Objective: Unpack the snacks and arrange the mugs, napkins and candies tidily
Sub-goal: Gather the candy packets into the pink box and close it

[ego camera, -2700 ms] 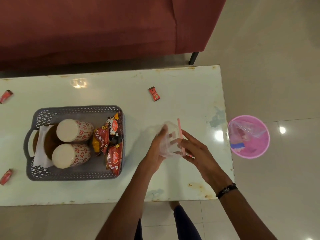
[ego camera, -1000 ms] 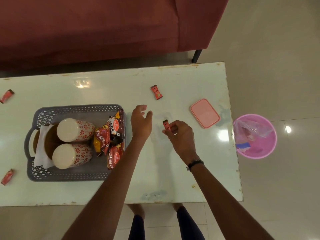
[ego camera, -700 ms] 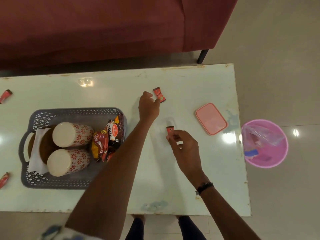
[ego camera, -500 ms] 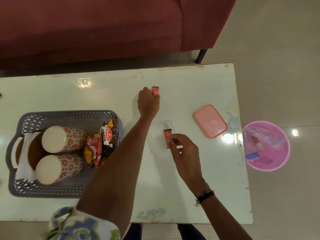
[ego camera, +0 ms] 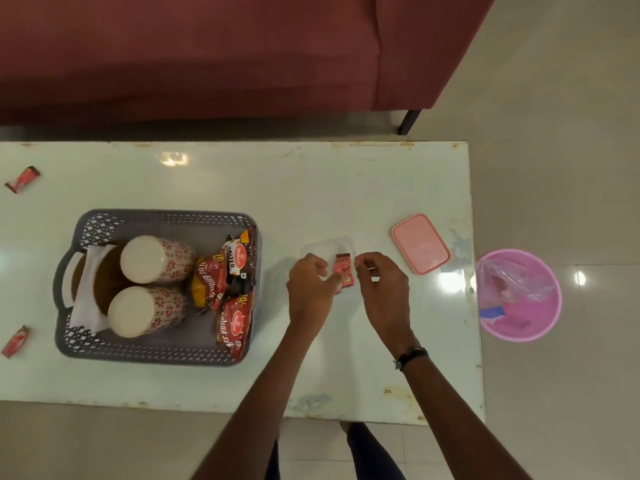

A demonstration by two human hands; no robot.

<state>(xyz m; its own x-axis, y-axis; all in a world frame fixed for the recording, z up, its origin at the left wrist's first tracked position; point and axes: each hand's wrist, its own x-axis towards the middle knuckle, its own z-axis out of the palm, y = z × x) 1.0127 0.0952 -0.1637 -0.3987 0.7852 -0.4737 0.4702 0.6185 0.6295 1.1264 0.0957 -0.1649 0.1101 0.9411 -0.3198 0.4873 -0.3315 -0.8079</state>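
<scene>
- The left hand (ego camera: 311, 289) and the right hand (ego camera: 382, 289) meet over a clear container (ego camera: 327, 251) near the middle of the white table (ego camera: 311, 188); the container's outline is faint.
- A red candy (ego camera: 344, 273) sits between the 2 hands. The left fingertips pinch its lower edge; the right fingers are curled together at its upper right side, and I cannot tell whether they grip it.
- A pink lid (ego camera: 420, 243) lies flat just right of the hands, close to the table's right edge.
- A grey basket (ego camera: 156, 351) stands left of the hands, apart from them, with its right wall nearest the left wrist.
- In the basket, 2 floral mugs (ego camera: 152, 285) lie on their sides, a white napkin (ego camera: 88, 289) rests at the left end, and red snack packets (ego camera: 228, 292) crowd the right end.
- 2 more candies lie at the table's left edge: 1 at the far side (ego camera: 22, 180), 1 at the near side (ego camera: 15, 341).
- Bare tabletop runs along the far edge and in front of the hands.
- A pink bin (ego camera: 519, 296) stands on the floor beside the right edge.
</scene>
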